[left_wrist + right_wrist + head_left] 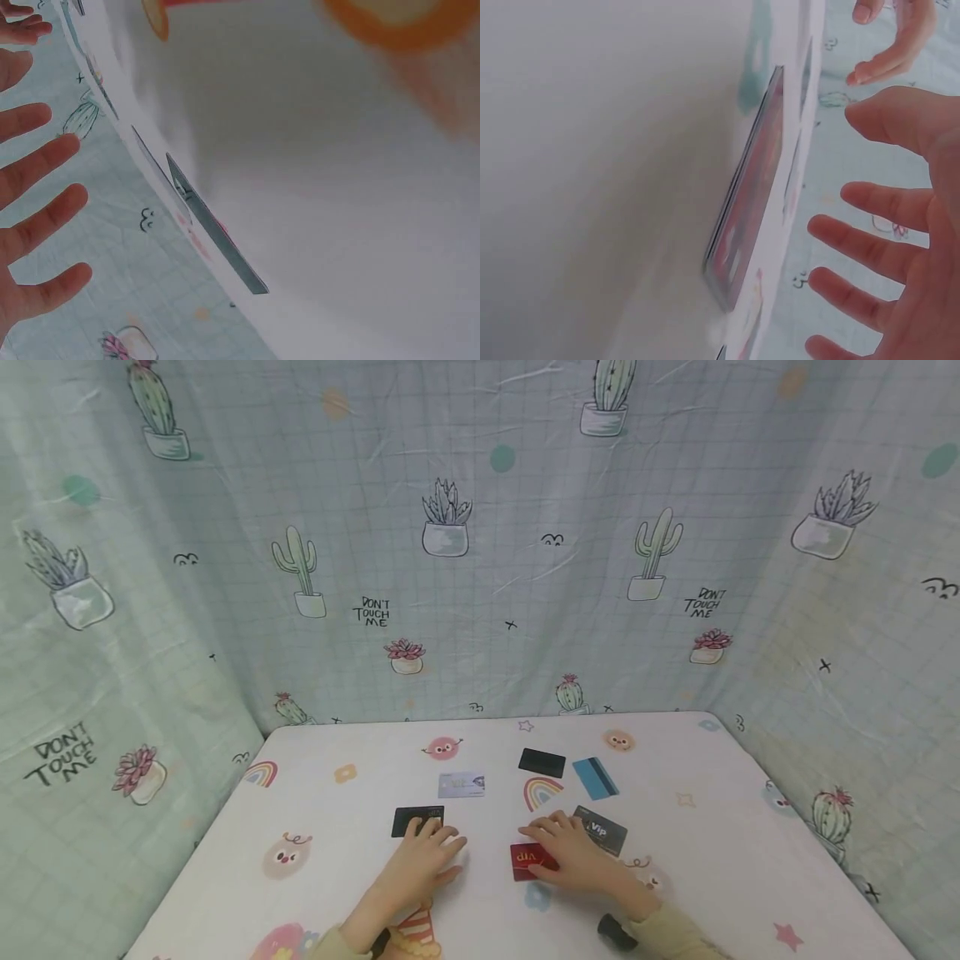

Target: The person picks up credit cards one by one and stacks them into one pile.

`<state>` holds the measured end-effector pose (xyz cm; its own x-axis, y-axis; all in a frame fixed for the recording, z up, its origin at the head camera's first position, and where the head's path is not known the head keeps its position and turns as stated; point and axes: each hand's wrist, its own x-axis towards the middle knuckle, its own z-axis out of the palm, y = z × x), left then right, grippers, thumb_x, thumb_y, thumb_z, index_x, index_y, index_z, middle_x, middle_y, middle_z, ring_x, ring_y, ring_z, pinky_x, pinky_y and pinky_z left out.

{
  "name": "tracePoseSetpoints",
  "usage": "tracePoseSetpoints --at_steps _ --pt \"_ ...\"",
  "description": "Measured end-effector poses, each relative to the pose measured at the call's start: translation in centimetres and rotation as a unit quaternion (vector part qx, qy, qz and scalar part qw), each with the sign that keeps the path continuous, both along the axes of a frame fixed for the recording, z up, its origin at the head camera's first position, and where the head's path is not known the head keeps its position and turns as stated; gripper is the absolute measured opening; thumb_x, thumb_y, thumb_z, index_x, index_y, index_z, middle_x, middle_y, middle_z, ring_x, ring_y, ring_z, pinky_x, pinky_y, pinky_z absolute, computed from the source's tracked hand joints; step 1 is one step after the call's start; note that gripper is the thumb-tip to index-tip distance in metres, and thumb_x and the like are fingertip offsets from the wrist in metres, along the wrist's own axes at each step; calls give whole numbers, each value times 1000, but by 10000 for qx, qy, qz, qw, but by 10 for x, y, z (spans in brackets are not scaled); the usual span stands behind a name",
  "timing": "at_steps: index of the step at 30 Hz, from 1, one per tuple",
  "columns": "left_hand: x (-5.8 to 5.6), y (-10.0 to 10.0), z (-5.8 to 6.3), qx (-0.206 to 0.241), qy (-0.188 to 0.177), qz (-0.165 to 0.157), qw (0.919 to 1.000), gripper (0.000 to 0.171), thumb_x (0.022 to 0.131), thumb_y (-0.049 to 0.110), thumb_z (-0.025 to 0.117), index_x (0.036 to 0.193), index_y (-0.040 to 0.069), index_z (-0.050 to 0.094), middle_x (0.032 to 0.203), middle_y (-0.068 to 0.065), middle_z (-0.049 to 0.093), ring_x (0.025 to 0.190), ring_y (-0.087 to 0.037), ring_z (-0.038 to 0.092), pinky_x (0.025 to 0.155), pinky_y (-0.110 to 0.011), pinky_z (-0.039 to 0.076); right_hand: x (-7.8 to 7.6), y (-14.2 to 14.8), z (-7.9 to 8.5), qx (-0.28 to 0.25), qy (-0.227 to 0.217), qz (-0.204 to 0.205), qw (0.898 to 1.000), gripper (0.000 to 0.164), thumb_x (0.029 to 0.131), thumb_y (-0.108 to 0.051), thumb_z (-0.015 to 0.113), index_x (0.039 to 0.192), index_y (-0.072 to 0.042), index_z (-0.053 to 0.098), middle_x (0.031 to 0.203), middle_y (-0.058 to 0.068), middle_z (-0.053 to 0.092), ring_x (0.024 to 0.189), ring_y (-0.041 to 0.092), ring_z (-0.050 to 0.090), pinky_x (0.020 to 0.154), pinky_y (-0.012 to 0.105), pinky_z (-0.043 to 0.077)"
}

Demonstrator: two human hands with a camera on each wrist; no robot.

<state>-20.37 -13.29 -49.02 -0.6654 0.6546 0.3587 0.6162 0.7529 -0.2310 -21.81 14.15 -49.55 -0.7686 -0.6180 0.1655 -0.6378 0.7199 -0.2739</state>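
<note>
In the head view my left hand point(422, 858) hovers with fingers spread just in front of a black card point(412, 816), fingertips overlapping its near edge. The left wrist view shows those fingers point(45, 169) apart from the black card point(217, 232), holding nothing. Over a red VIP card point(521, 862) is my right hand point(573, 856), its fingers loosely spread and covering the card's right part. From the right wrist, the red card point(750, 202) lies flat, with a layered-looking edge, and the fingers point(862, 240) stand off it. A grey VIP card point(609, 835) lies just beyond the right hand.
Farther back on the white patterned table point(315, 810) lie a silver card point(461, 785), another black card point(542, 762) and a blue card with a dark stripe point(595, 777). A cactus-print curtain point(480, 610) hangs behind the table and along both sides.
</note>
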Motion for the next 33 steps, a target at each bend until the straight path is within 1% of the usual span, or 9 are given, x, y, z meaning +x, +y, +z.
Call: tracePoseSetpoints --at_steps 4,7,12,16,22,26,29,33 --pt "-1 -6 2 233 -77 286 9993 37 77 42 63 107 21 62 106 3 60 96 -18 48 83 -47 37 -1 -7 0 -16 88 -93 9999 50 81 -35 60 126 -18 47 118 -1 52 105 17 40 89 52 32" --pt "-2 -11 3 453 -79 488 9977 40 76 43 64 109 21 61 110 0 59 96 -19 48 84 -49 37 -2 -12 1 -29 152 -145 9998 50 80 -35 61 126 -18 48 118 0 52 103 17 41 87 50 33" --pt "-4 -20 2 875 -124 619 9942 46 74 43 66 111 18 60 111 -4 58 96 -22 48 82 -51 36 -3 -22 3 -21 254 -192 9995 49 79 -33 61 124 -16 50 116 1 54 100 19 42 83 47 33" --pt "-4 -27 0 1078 -203 782 9909 50 72 42 68 113 17 59 111 -7 58 97 -25 49 79 -49 35 -2 -30 6 -71 294 -227 9993 48 79 -33 61 122 -14 51 115 2 54 100 21 43 82 47 33" --pt "-4 -35 -4 1195 -272 1143 9859 53 70 43 69 115 16 59 113 -9 58 98 -28 49 79 -49 35 -3 -45 7 77 235 -306 9992 49 80 -35 60 123 -15 50 116 4 54 102 24 44 82 51 34" --pt "-5 -40 -6 1281 -302 1306 9827 54 69 44 70 115 17 58 112 -9 58 99 -29 50 80 -50 35 -4 -53 5 164 197 -345 9991 50 79 -36 60 124 -16 49 116 2 53 100 22 43 82 49 33" --pt "-6 -44 -9 1273 -268 1365 9821 55 69 45 69 116 18 58 113 -8 58 99 -28 50 80 -50 35 -5 -58 3 219 245 -351 9988 51 79 -37 60 124 -17 49 117 1 54 98 21 43 81 46 34" --pt "-8 -48 -10 1272 -236 1323 9827 56 69 45 69 116 17 57 112 -8 58 98 -27 49 80 -50 35 -7 -66 2 271 274 -389 9985 51 79 -38 60 125 -18 49 118 0 53 98 20 42 80 45 35"
